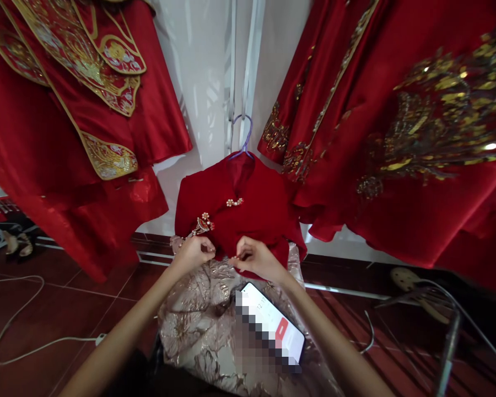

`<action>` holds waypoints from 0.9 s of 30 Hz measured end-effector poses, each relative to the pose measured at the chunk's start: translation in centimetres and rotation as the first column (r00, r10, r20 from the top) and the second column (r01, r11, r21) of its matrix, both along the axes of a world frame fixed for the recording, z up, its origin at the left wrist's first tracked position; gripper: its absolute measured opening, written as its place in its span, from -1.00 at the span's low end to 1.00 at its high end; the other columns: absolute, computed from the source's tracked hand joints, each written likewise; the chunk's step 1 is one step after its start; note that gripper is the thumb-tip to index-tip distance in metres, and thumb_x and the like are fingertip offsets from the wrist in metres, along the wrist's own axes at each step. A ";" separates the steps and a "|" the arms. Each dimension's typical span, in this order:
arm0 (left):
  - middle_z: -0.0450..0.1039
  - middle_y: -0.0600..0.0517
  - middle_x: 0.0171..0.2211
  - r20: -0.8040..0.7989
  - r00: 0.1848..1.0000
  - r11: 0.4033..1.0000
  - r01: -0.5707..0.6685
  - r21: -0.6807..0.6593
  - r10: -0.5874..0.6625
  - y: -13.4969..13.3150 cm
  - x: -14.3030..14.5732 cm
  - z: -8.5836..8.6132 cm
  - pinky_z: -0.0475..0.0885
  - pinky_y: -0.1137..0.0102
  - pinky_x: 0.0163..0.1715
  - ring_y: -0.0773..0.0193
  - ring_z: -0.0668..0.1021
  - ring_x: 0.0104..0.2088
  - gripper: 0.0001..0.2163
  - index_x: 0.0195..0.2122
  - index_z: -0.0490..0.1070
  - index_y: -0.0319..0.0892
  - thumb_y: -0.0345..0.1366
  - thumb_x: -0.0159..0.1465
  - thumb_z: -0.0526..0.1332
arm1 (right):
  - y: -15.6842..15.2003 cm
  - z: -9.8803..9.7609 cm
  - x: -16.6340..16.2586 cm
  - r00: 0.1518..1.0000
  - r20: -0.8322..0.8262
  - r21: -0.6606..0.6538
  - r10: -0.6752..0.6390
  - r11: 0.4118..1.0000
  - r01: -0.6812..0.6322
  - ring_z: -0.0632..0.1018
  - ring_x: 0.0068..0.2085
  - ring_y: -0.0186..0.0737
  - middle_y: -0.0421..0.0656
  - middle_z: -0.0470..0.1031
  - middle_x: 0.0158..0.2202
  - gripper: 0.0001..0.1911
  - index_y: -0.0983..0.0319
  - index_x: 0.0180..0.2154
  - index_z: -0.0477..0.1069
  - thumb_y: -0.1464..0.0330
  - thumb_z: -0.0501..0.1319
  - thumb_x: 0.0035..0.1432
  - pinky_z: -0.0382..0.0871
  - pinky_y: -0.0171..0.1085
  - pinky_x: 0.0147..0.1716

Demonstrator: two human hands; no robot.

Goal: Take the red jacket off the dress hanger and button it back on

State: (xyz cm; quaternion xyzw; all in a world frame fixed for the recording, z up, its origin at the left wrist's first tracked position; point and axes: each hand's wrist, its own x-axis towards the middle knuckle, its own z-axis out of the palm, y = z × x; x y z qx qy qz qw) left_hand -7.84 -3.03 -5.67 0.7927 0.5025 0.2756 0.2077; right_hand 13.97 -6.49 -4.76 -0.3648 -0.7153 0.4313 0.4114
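A dark red short jacket (256,209) hangs from a purple hanger (243,144) in front of me. A flower-shaped clasp (234,203) sits below its collar, and a jewelled ornament (203,223) with a fan-like shape lies on its left side. My left hand (196,251) is at the lower edge, its thumb and forefinger pinched together; what they hold is too small to tell. Beside it, my right hand (258,259) also pinches, with something tiny and reddish at the fingertips. Beneath both hands lies pale floral brocade fabric (190,325). A lit phone (273,325) rests on this fabric.
Red gowns with gold embroidery hang at the left (111,105) and right (421,138). A metal rack post (250,66) stands behind the hanger. A white cable (41,298) runs over the tiled floor. Metal legs (446,353) and a shoe (405,280) are at lower right.
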 end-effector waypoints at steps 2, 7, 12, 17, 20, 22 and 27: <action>0.52 0.07 -0.47 0.071 0.996 0.997 0.053 -0.053 -0.049 0.2 -0.1 0.2 0.33 0.50 -0.42 0.34 0.51 -0.44 -0.90 -0.44 0.50 -0.21 -0.40 -0.01 0.22 | 0.0 -0.2 -1.1 0.997 -0.029 -0.045 0.076 0.996 -0.077 0.43 -0.50 -0.37 -0.30 0.34 -0.52 -0.67 0.20 -0.42 0.20 0.20 0.31 -0.09 0.31 -0.37 -0.49; 0.52 0.03 -0.49 0.255 0.957 0.972 0.182 -0.149 -0.140 0.7 -0.1 0.1 0.38 0.51 -0.42 0.34 0.51 -0.45 -0.90 -0.46 0.49 -0.26 -0.34 0.01 0.25 | 1.1 -1.8 -3.2 0.985 -0.011 0.080 -0.171 0.982 0.171 0.49 -0.32 -0.31 -0.20 0.45 -0.38 -0.77 0.21 -0.36 0.30 0.21 0.24 0.02 0.38 -0.32 -0.31; 0.54 0.00 -0.44 0.279 0.948 0.962 0.207 -0.177 -0.153 0.7 0.0 -0.6 0.42 0.47 -0.38 0.31 0.53 -0.41 -0.83 -0.41 0.50 -0.26 -0.25 0.03 0.27 | 1.2 -2.9 -3.8 0.967 -0.011 0.103 -0.254 0.962 0.254 0.51 -0.27 -0.31 -0.17 0.48 -0.32 -0.81 0.19 -0.30 0.33 0.22 0.17 0.08 0.44 -0.32 -0.31; 0.56 0.01 -0.38 0.235 0.963 0.983 0.158 -0.095 -0.132 0.8 0.1 -1.2 0.42 0.46 -0.31 0.29 0.55 -0.35 -0.83 -0.38 0.53 -0.23 -0.27 0.07 0.22 | 1.4 -3.0 -3.4 0.959 0.080 0.120 -0.270 0.958 0.260 0.53 -0.31 -0.30 -0.17 0.49 -0.34 -0.80 0.20 -0.30 0.32 0.22 0.19 0.07 0.47 -0.30 -0.33; 0.57 0.01 -0.39 0.213 0.971 0.986 0.133 -0.101 -0.109 0.8 0.0 -1.4 0.42 0.46 -0.33 0.29 0.55 -0.36 -0.83 -0.36 0.54 -0.23 -0.30 0.07 0.21 | 1.6 -3.1 -3.3 0.955 0.102 0.137 -0.277 0.955 0.263 0.54 -0.31 -0.29 -0.17 0.50 -0.33 -0.83 0.19 -0.29 0.32 0.25 0.17 0.08 0.46 -0.31 -0.34; 0.57 0.02 -0.41 0.197 0.975 0.985 0.131 -0.116 -0.106 0.9 -0.1 -1.4 0.40 0.47 -0.37 0.30 0.54 -0.40 -0.83 -0.35 0.54 -0.22 -0.31 0.09 0.19 | 1.7 -3.1 -3.5 0.953 0.116 0.162 -0.279 0.952 0.259 0.54 -0.30 -0.30 -0.18 0.50 -0.33 -0.87 0.18 -0.29 0.33 0.28 0.15 0.11 0.46 -0.31 -0.33; 0.54 0.05 -0.40 0.145 0.977 0.983 0.170 -0.064 -0.159 1.2 -0.3 -1.3 0.38 0.46 -0.32 0.33 0.52 -0.37 -0.86 -0.38 0.51 -0.18 -0.29 0.14 0.17 | 2.0 -3.2 -3.9 0.931 0.212 0.189 -0.297 0.947 0.259 0.55 -0.29 -0.28 -0.18 0.51 -0.33 -0.89 0.18 -0.26 0.32 0.34 0.11 0.13 0.44 -0.30 -0.31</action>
